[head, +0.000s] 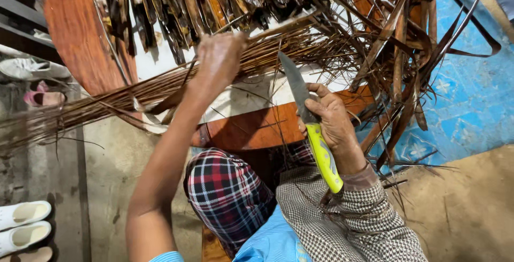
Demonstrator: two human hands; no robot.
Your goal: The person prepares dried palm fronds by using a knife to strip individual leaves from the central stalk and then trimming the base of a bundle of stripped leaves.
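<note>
While pinching thin, stiff, light sticks [160,88] at eleven o'clock, left hand [219,58]; right hand [332,120] clenched round knife [310,123] handle.

i could not see the fingers of my left hand [219,58]; they were curled out of sight behind its back, among the thin reed bundle [160,88]. that bundle blurred toward the left edge. the dark strips [214,0] ran off the top edge. the knife [310,123] handle was partly covered by my right hand [332,117]. pale shoes [21,224] were cut off at the left.
</note>
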